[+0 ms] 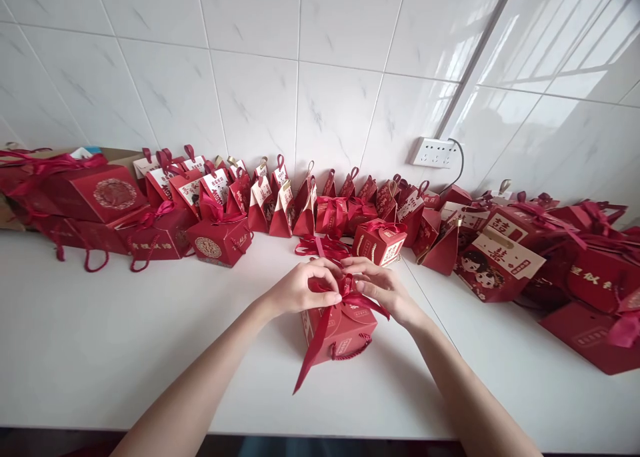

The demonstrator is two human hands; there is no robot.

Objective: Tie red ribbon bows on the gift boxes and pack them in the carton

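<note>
A red gift box [357,334] with a twisted cord handle stands on the white table in front of me. A red ribbon [320,347] is gathered into a knot on its top, one long tail hanging down the near side. My left hand [313,285] pinches the ribbon between thumb and fingers at the left of the knot. From the right, my right hand [377,287] curls over the same knot, thumb and fingers closed on the ribbon. The fingertips partly hide the bow.
Just behind are loose red ribbons [323,246] and a small red box [380,240]. Rows of red gift boxes line the wall, with larger boxes [103,194] at the left and piled boxes [590,270] at the right. A power strip [436,152] with a black cable is on the tiled wall.
</note>
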